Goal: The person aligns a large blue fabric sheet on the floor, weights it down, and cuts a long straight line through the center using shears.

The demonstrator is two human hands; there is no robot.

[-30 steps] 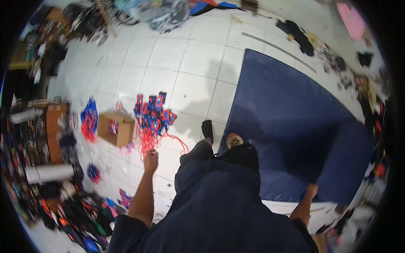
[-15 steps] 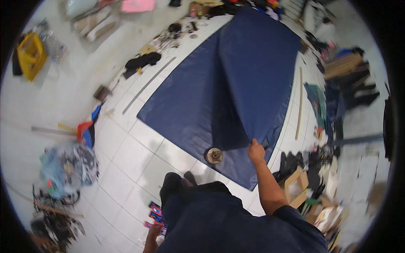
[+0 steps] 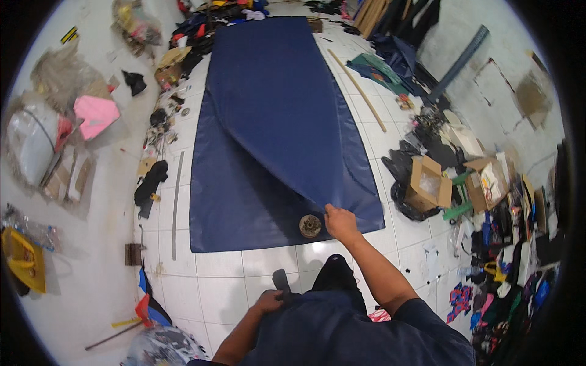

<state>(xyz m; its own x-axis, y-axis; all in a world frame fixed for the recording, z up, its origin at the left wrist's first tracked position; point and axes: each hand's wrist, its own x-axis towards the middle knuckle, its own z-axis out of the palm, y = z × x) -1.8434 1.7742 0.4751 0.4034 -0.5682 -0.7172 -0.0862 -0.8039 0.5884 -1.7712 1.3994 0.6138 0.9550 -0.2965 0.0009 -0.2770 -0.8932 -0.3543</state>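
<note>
A large dark blue sheet (image 3: 268,91), smooth and vinyl-like, lies in layers along the tiled floor. My right hand (image 3: 342,222) is closed on the near edge of its upper layer, which rises in a slanting fold above the lower layer. Just left of that hand, a round, worn metal piece with a raised hub (image 3: 310,226) rests on the lower layer near its front edge. Close to my waist is my left hand (image 3: 268,301), off the sheet, its fingers partly hidden and blurred. Beyond it a dark shoe (image 3: 281,280) shows on the tiles.
A grey strip (image 3: 177,207) lies left of the sheet, a wooden stick (image 3: 359,91) to its right. An opened cardboard box (image 3: 428,183) and black plastic bags crowd the right side. Cloth scraps (image 3: 500,274) pile at lower right. Clutter and a yellow bag (image 3: 25,259) line the left wall.
The view has swung to the right. My right hand keeps its grip on the sheet's upper layer, which now lies farther left over the lower one. My left hand has come up toward my waist.
</note>
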